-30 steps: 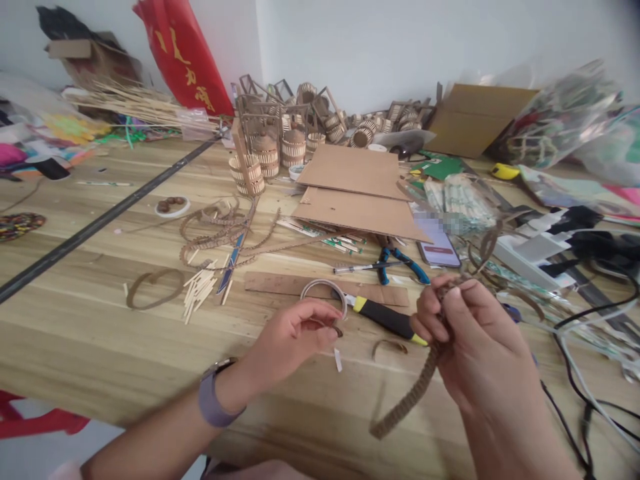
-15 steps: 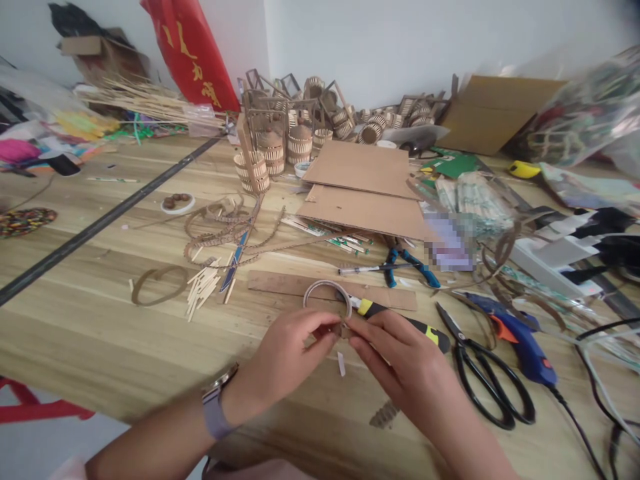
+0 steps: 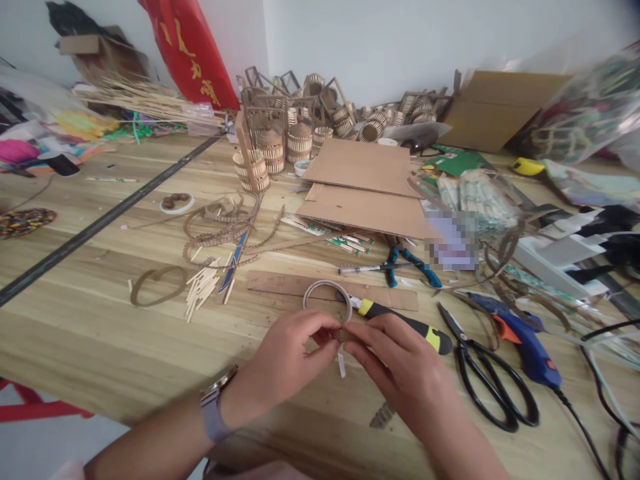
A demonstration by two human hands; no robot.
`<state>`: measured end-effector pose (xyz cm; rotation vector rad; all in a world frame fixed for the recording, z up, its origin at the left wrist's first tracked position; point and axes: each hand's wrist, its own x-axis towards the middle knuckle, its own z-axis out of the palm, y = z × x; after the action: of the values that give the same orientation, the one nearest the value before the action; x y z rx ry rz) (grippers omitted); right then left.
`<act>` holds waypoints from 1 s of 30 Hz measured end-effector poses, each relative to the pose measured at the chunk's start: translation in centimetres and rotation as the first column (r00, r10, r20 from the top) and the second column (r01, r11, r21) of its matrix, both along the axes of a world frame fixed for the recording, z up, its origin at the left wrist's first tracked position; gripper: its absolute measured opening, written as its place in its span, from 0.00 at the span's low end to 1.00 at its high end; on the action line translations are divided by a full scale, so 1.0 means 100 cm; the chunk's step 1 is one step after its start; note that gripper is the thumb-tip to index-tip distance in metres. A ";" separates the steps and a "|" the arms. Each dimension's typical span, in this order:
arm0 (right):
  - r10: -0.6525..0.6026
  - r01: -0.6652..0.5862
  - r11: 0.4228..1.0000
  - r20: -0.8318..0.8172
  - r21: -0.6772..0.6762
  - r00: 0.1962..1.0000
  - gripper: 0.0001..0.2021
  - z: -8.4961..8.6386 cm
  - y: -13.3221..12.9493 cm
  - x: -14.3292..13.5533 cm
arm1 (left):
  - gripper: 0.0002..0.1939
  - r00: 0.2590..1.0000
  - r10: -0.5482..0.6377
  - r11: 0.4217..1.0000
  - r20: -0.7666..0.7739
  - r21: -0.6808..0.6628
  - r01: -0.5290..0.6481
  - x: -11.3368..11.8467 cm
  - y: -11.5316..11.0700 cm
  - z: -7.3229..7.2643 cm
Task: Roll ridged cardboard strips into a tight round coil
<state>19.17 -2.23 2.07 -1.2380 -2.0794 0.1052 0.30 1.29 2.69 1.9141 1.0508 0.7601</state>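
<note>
My left hand [image 3: 295, 350] and my right hand [image 3: 400, 353] meet at the front of the table, thumbs and forefingers pinched together. Between the fingertips is a small brown piece [image 3: 343, 335], mostly hidden, perhaps cardboard. Just beyond the fingers lies a thin pale ring [image 3: 327, 285] like a tape roll. A utility knife [image 3: 405, 324] with a black and yellow handle rests beyond my right hand, its blade end by the ring. Under my fingertips a small white scrap [image 3: 341, 365] lies on the wood. A ridged brown scrap [image 3: 383, 416] is partly behind my right wrist.
Black scissors [image 3: 483, 377] and a blue glue gun [image 3: 525, 347] lie to the right. Blue-handled pliers [image 3: 413, 263] and cardboard sheets [image 3: 363, 190] sit farther back. Short sticks [image 3: 203, 290] and curled brown strips [image 3: 160, 285] are at left. Small stick-sided buckets [image 3: 273, 150] stand behind.
My right fingertips have shifted slightly left, closer to the left ones, covering more of the small brown piece. The tools on the table stay where they were.
</note>
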 end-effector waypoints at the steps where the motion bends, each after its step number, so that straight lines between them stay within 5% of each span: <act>1: 0.003 -0.003 1.000 -0.003 -0.004 1.000 0.12 -0.001 0.000 0.000 | 0.07 1.000 0.001 1.000 0.003 -0.004 -0.001 0.000 0.000 0.000; 14: -0.031 0.023 0.995 0.080 0.096 0.996 0.12 -0.003 0.002 -0.002 | 0.08 0.995 -0.003 0.987 0.099 -0.159 0.019 0.000 0.001 0.002; 19: -0.030 -0.005 0.978 0.164 0.209 0.986 0.13 0.004 0.004 -0.003 | 0.09 0.960 0.007 0.925 0.281 -0.365 0.100 -0.003 0.004 -0.002; 24: -0.012 -0.046 0.977 0.272 0.206 0.962 0.12 0.009 0.002 -0.004 | 0.09 0.959 0.060 0.895 0.278 -0.441 0.072 -0.004 0.005 -0.006; 30: -0.009 -0.027 0.977 0.170 0.211 0.985 0.13 0.006 0.003 -0.004 | 0.07 0.926 0.082 0.843 0.367 -0.521 0.132 -0.005 0.006 -0.004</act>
<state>18.72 -1.98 2.64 -1.1398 -2.1760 -0.2220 -0.16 1.88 2.33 1.2327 0.8736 0.6888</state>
